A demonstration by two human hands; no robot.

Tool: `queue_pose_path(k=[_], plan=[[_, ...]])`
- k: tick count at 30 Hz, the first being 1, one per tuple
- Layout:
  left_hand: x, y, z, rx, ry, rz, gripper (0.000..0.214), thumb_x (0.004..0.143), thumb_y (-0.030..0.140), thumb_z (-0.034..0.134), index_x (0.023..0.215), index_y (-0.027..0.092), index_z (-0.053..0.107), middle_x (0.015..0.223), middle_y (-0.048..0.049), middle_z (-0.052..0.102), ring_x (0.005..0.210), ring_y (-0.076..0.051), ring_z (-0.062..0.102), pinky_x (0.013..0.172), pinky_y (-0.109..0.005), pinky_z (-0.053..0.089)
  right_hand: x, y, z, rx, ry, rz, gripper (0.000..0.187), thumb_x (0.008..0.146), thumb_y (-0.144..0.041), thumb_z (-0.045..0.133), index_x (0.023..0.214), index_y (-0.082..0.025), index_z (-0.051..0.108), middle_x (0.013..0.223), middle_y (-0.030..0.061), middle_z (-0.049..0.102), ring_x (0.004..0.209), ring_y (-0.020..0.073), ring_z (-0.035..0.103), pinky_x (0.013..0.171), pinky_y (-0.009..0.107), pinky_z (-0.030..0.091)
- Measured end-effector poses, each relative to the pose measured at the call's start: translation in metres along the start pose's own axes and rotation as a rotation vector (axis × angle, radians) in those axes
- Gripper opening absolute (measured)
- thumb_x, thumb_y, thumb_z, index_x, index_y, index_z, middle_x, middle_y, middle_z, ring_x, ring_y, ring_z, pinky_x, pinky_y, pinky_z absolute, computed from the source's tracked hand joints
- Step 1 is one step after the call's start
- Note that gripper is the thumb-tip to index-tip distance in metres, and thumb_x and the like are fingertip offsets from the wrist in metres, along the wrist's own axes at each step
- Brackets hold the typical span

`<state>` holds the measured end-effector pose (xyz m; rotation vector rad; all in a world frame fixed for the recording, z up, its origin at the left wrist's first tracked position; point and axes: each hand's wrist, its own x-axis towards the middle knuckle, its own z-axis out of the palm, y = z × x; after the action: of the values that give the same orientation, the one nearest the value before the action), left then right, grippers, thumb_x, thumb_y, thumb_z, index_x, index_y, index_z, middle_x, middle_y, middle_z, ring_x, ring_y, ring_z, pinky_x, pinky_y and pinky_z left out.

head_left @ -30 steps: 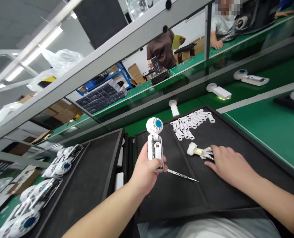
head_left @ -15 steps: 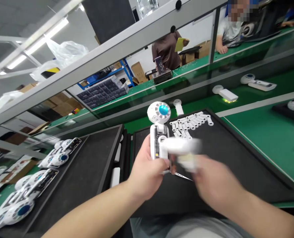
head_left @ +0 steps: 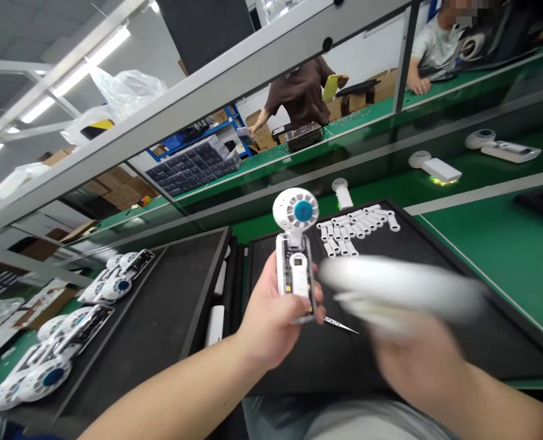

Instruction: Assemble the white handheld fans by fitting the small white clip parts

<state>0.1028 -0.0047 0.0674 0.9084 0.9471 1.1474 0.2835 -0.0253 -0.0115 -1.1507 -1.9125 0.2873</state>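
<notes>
My left hand (head_left: pixel 271 318) is closed round the lower body of a small white hand-held fan (head_left: pixel 295 244) and holds it upright. The fan has a round head with a blue hub, and its open body shows the parts inside. My right hand (head_left: pixel 418 373) is just to the right of it, smeared by motion. A long white blur (head_left: pixel 399 287) streaks above that hand, and I cannot make out its fingers. Thin metal tweezers (head_left: pixel 342 325) lie on the black mat (head_left: pixel 436 256) below the fan.
Rows of small white parts (head_left: pixel 358 223) lie at the mat's far edge. A black tray (head_left: pixel 161 318) on the left holds several open fans (head_left: pixel 69 330). More fans (head_left: pixel 433 166) lie on the green belt. A person (head_left: pixel 301 98) stands behind the metal rail.
My right hand left the mat with the white bundle it was touching, rose beside the fan and now sweeps right in a blur. My left hand raised the fan slightly.
</notes>
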Motion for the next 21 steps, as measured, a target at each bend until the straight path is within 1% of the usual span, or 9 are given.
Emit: queue_pose_path(k=[3, 5, 8, 10, 13, 15, 17, 19, 21], plan=[[0.002, -0.005, -0.003, 0.029, -0.019, -0.016, 0.045, 0.058, 0.007, 0.060, 0.099, 0.018, 0.049, 0.076, -0.0002, 0.060, 0.062, -0.013, 0.056, 0.053, -0.024, 0.047, 0.004, -0.001, 0.008, 0.058, -0.101, -0.056, 0.022, 0.095, -0.015, 0.036, 0.080, -0.024, 0.048, 0.060, -0.0010, 0.058, 0.048, 0.0168, 0.056, 0.046, 0.028, 0.038], [0.002, -0.008, -0.009, 0.034, -0.010, -0.047, 0.044, 0.060, 0.009, 0.062, 0.102, 0.018, 0.049, 0.078, -0.0017, 0.062, 0.065, -0.014, 0.058, 0.055, -0.026, 0.049, 0.001, 0.003, 0.003, 0.104, -0.036, -0.038, 0.018, 0.097, -0.016, 0.038, 0.084, -0.024, 0.048, 0.062, -0.0017, 0.058, 0.048, 0.0160, 0.056, 0.047, 0.028, 0.039], [0.000, -0.010, -0.014, 0.038, 0.012, -0.058, 0.045, 0.064, 0.014, 0.068, 0.105, 0.017, 0.050, 0.097, -0.0065, 0.064, 0.071, -0.016, 0.061, 0.058, -0.028, 0.052, -0.006, 0.010, -0.003, 0.073, 0.161, -0.075, 0.014, 0.097, -0.019, 0.040, 0.090, -0.024, 0.050, 0.069, 0.0023, 0.061, 0.058, 0.0187, 0.060, 0.058, 0.030, 0.045], [-0.002, -0.013, -0.014, 0.048, 0.004, -0.055, 0.047, 0.063, 0.014, 0.070, 0.106, 0.017, 0.050, 0.096, -0.0062, 0.064, 0.072, -0.016, 0.060, 0.055, -0.027, 0.052, -0.007, 0.012, 0.001, -0.009, 0.143, -0.129, 0.018, 0.097, -0.018, 0.039, 0.083, -0.024, 0.049, 0.066, 0.0020, 0.059, 0.056, 0.0192, 0.058, 0.054, 0.031, 0.042], [-0.003, -0.018, -0.012, 0.053, -0.017, -0.096, 0.047, 0.063, 0.011, 0.069, 0.105, 0.016, 0.049, 0.083, -0.0037, 0.063, 0.071, -0.016, 0.059, 0.053, -0.025, 0.052, -0.002, 0.011, 0.011, -0.070, 0.016, -0.172, 0.021, 0.095, -0.012, 0.037, 0.078, -0.024, 0.044, 0.060, -0.0015, 0.053, 0.049, 0.0165, 0.052, 0.047, 0.029, 0.034], [-0.002, -0.021, -0.012, 0.048, -0.013, -0.137, 0.048, 0.065, 0.012, 0.071, 0.107, 0.016, 0.048, 0.088, -0.0053, 0.063, 0.076, -0.018, 0.062, 0.056, -0.027, 0.055, 0.005, 0.010, 0.011, -0.044, 0.046, -0.201, 0.020, 0.094, -0.011, 0.037, 0.080, -0.023, 0.043, 0.061, -0.0021, 0.052, 0.050, 0.0149, 0.051, 0.049, 0.027, 0.035], [-0.003, -0.024, -0.013, 0.072, -0.025, -0.190, 0.050, 0.067, 0.015, 0.074, 0.110, 0.017, 0.047, 0.101, -0.0084, 0.063, 0.084, -0.022, 0.065, 0.059, -0.030, 0.058, 0.015, 0.010, 0.005, -0.029, 0.136, -0.222, 0.018, 0.094, -0.012, 0.039, 0.080, -0.023, 0.042, 0.062, -0.0019, 0.052, 0.051, 0.0147, 0.051, 0.051, 0.027, 0.036], [-0.005, -0.026, -0.014, 0.131, -0.070, -0.266, 0.053, 0.068, 0.019, 0.078, 0.112, 0.017, 0.047, 0.110, -0.0103, 0.062, 0.085, -0.023, 0.067, 0.060, -0.031, 0.059, 0.029, 0.011, -0.003, -0.053, 0.176, -0.186, 0.017, 0.094, -0.016, 0.040, 0.079, -0.024, 0.040, 0.060, -0.0020, 0.051, 0.050, 0.0153, 0.050, 0.050, 0.028, 0.033], [-0.009, -0.027, -0.015, 0.177, -0.139, -0.346, 0.055, 0.067, 0.018, 0.081, 0.110, 0.018, 0.046, 0.110, -0.0100, 0.062, 0.081, -0.021, 0.067, 0.061, -0.031, 0.059, 0.048, 0.013, -0.010, -0.075, 0.100, -0.058, 0.019, 0.096, -0.021, 0.039, 0.077, -0.024, 0.040, 0.057, -0.0018, 0.053, 0.047, 0.0158, 0.049, 0.048, 0.028, 0.028]])
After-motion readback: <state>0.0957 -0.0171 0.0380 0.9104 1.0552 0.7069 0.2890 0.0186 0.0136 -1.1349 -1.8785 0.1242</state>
